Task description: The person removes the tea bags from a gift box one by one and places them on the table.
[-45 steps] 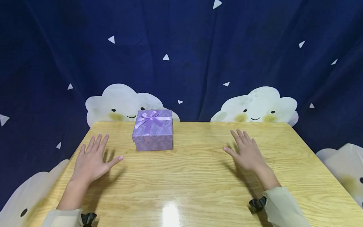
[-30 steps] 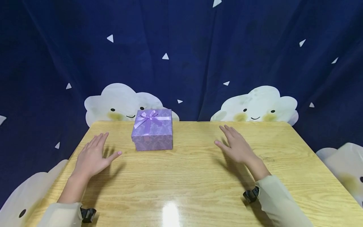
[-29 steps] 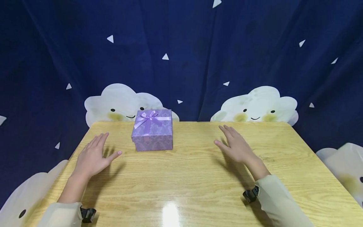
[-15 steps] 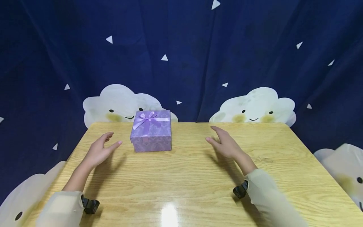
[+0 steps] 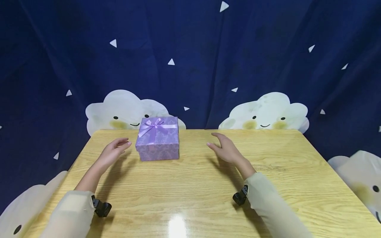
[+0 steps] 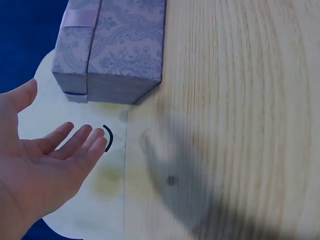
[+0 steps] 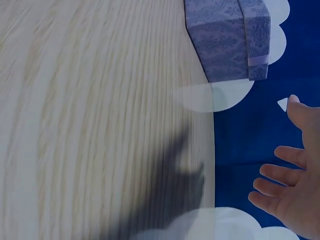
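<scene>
A purple gift box (image 5: 157, 140) with a damask pattern and a lilac ribbon bow (image 5: 155, 123) on its lid stands near the table's far edge, left of centre. Just left of it, my left hand (image 5: 111, 153) hovers with relaxed fingers pointing toward the box, holding nothing. To the right, at a wider gap from the box, my right hand (image 5: 227, 150) is raised over the table, thumb and fingers spread apart and nothing in it. Both wrist views show a palm facing the box, the left hand (image 6: 55, 160) and the right hand (image 7: 295, 175) apart from it.
The light wood table (image 5: 154, 195) carries the box. Behind it hangs a dark blue curtain (image 5: 190, 49) with white triangles and smiling clouds. Small black cameras (image 5: 102, 209) sit at both wrists, beside beige sleeves (image 5: 71, 211).
Both hands have moved inward toward the box from either side, turning from palms down to palms facing each other. The box stays in its place on the table.
</scene>
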Tool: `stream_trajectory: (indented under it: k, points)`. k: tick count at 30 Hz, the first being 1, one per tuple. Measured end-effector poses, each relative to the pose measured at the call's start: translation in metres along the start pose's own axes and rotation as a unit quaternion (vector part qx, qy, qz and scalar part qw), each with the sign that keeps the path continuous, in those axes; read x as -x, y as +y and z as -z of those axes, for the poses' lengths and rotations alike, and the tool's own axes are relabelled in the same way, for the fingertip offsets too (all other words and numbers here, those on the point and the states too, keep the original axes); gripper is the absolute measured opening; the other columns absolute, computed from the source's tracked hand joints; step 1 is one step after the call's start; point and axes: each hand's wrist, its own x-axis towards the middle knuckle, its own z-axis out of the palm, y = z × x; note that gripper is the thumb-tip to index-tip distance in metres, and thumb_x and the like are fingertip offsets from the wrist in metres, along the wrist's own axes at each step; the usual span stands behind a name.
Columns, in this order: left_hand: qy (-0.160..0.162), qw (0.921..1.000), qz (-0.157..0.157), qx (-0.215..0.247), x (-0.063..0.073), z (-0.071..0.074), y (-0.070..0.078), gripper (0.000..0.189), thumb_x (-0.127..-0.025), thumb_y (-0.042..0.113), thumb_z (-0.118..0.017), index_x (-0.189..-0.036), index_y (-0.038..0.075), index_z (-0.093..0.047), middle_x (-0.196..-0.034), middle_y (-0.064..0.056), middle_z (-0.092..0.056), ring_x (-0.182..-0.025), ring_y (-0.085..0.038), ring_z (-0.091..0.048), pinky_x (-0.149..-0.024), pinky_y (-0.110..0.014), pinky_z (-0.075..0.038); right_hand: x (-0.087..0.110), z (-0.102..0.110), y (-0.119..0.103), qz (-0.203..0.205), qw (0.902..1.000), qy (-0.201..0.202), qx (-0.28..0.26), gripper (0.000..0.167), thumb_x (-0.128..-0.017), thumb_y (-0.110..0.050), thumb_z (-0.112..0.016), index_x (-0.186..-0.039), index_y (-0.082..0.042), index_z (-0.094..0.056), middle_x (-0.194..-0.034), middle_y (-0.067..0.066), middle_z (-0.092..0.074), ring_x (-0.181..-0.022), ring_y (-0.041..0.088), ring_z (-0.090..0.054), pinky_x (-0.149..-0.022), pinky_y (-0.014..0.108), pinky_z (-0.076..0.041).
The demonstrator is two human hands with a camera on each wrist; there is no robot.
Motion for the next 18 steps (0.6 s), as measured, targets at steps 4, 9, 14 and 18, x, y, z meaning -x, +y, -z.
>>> stream_trajectory:
  k: [4,9,14,18]
  points:
    - [-0.027,0.9965,0.012,0.078,-0.008,-0.002,0.0,0.065,-0.102,0.033,-0.042,-0.148,-0.009,-0.021,-0.151,-0.03,-0.029,-0.139,-0.042,-0.034,-0.12,-0.048,-0.034,-0.009,-0.007,-0.007,-0.002,0.9999,0.004,-0.011,0.057,-0.097,-0.036,-0.054,-0.139,0.001,-0.045,-0.141,0.021,-0.051,-0.133,0.037,-0.046,-0.114,0.051,-0.041]
    - [-0.045,0.9869,0.033,0.152,-0.019,-0.006,0.002,0.067,-0.103,0.033,-0.039,-0.149,-0.01,-0.015,-0.154,-0.031,-0.023,-0.136,-0.033,-0.042,-0.122,-0.042,-0.033,-0.018,-0.018,-0.014,-0.006,0.9995,0.005,-0.03,0.05,-0.098,-0.034,-0.053,-0.134,0.001,-0.05,-0.135,0.021,-0.056,-0.125,0.036,-0.053,-0.103,0.049,-0.051]
    - [-0.04,0.9766,0.041,0.207,-0.03,-0.011,0.003,0.064,-0.103,0.027,-0.039,-0.147,-0.014,-0.016,-0.15,-0.032,-0.029,-0.099,0.002,-0.058,-0.109,-0.021,-0.048,-0.026,-0.027,-0.022,-0.022,0.9975,0.004,-0.067,0.047,-0.097,-0.033,-0.054,-0.131,0.0,-0.054,-0.13,0.021,-0.06,-0.118,0.036,-0.058,-0.102,0.049,-0.053]
    - [-0.027,0.9689,0.05,0.241,-0.038,-0.015,0.004,0.058,-0.103,0.021,-0.038,-0.145,-0.015,-0.021,-0.137,-0.023,-0.045,-0.085,0.008,-0.058,-0.093,-0.011,-0.053,-0.033,-0.038,-0.03,-0.039,0.9951,0.007,-0.091,0.044,-0.097,-0.033,-0.055,-0.127,-0.002,-0.057,-0.125,0.017,-0.064,-0.113,0.033,-0.062,-0.1,0.045,-0.054]
